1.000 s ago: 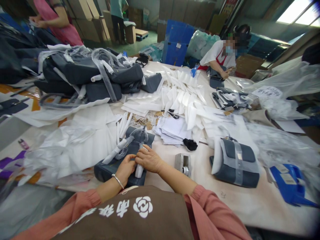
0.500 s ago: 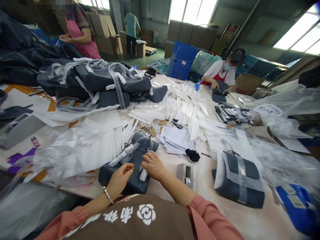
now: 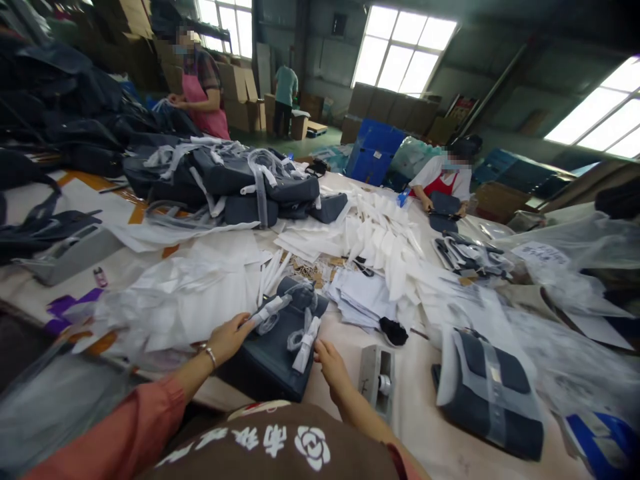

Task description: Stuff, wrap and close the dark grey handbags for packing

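Observation:
A dark navy handbag lies in front of my body, with white-wrapped straps and clear plastic film on top. My left hand, with a bracelet at the wrist, grips the bag's left edge beside a wrapped strap. On the opposite side my right hand holds the bag's right edge, its fingers close to another white-wrapped strap part. The undersides of both hands are hidden. Just right of my right hand stands a grey tape dispenser.
A second navy bag with foam sheet stands at the right. White papers, a black bundle and foam sheets lie ahead. Many bags are piled at back left. A co-worker handles a dark bag across the table.
My hands have moved apart from the bag's top to its two side edges. My right hand has left the wrapped strap. The camera view has tilted up.

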The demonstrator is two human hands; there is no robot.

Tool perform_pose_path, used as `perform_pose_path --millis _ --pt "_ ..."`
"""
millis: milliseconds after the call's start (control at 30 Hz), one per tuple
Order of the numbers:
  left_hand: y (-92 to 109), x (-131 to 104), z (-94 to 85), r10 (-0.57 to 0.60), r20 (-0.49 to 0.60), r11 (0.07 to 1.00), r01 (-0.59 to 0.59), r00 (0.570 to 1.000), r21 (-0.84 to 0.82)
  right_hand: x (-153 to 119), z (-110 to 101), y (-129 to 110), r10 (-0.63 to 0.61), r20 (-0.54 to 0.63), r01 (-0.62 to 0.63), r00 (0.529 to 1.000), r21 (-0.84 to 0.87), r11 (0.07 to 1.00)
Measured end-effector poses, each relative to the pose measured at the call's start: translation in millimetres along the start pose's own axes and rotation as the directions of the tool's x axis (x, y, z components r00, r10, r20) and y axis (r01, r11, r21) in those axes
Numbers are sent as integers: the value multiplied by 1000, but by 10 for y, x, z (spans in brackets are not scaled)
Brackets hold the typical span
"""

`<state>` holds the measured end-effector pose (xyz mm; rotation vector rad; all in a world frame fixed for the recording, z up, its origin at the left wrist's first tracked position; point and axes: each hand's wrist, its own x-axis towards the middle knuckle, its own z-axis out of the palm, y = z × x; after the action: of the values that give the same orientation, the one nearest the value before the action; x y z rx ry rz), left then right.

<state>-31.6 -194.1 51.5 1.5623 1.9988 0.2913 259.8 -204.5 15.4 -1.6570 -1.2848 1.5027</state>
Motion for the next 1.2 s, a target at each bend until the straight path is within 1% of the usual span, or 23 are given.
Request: perform_pose_path --millis 67,133,167,200,267,300,333,367,400,433,467,500,567,600,700,767,833,867,933,1000,1067,1133,1200 --pt "86 46 -18 11 83 995 -20 997 101 55 49 -106 -78 -10 76 997 -118 990" --pt "155 42 -45 50 100 987 -64 994 146 108 110 -192 -138 -3 133 990 -242 961" --pt "172 28 -63 77 107 989 -90 991 119 127 148 -223 -146 -4 140 989 -276 951" --pt "174 11 -85 112 130 991 -121 985 58 140 191 -247 -142 -12 133 990 -283 950" --pt "122 -14 -143 202 209 976 -178 957 -128 144 288 -270 -104 -58 88 993 -240 967" --pt "65 -17 -180 242 237 957 -190 941 -219 138 336 -272 -75 -89 56 993 -205 977" --pt "-17 -11 -223 270 237 939 -200 933 -281 130 381 -269 -45 -120 25 992 -164 986" --pt "-123 2 -269 285 208 929 -216 936 -300 122 419 -263 -16 -147 -3 989 -124 992" --pt "-252 20 -317 290 159 932 -240 944 -271 115 452 -256 14 -174 -29 985 -89 996" --pt "-402 41 -364 294 98 942 -271 951 -200 110 478 -248 42 -199 -54 979 -56 997" --pt "-570 62 -408 312 45 946 -306 949 -103 108 499 -240 69 -220 -75 973 -20 997" --pt "-748 81 -449 344 19 939 -344 939 -1 106 517 -232 98 -241 -96 966 18 995" --pt "-1110 112 -523 400 31 903 -399 916 159 99 548 -219 153 -275 -132 949 94 987" --pt "-1282 124 -559 422 45 883 -422 905 207 90 563 -213 170 -286 -137 943 132 982" --pt "-1712 153 -685 479 71 841 -481 875 248 39 611 -206 196 -302 -140 933 196 971" --pt "-1905 171 -777 495 87 833 -501 865 236 3 640 -205 196 -310 -136 930 205 969" --pt "-2007 184 -842 484 99 833 -492 870 253 -13 664 -202 197 -311 -135 930 208 969" --pt "-2019 185 -855 480 98 830 -487 872 272 -10 674 -198 202 -310 -141 929 209 968" --pt "-1966 178 -837 502 94 810 -506 860 297 14 689 -191 224 -312 -165 923 205 965" --pt "-1827 167 -773 542 81 789 -540 836 293 46 703 -191 238 -322 -183 916 194 964" --pt "-1645 166 -700 562 61 781 -554 825 287 66 713 -209 235 -335 -182 913 181 967" --pt "-1478 183 -648 553 52 786 -541 832 298 69 717 -242 230 -348 -177 909 177 968" --pt "-1372 214 -625 542 65 789 -534 838 304 62 712 -279 248 -355 -193 902 182 964"
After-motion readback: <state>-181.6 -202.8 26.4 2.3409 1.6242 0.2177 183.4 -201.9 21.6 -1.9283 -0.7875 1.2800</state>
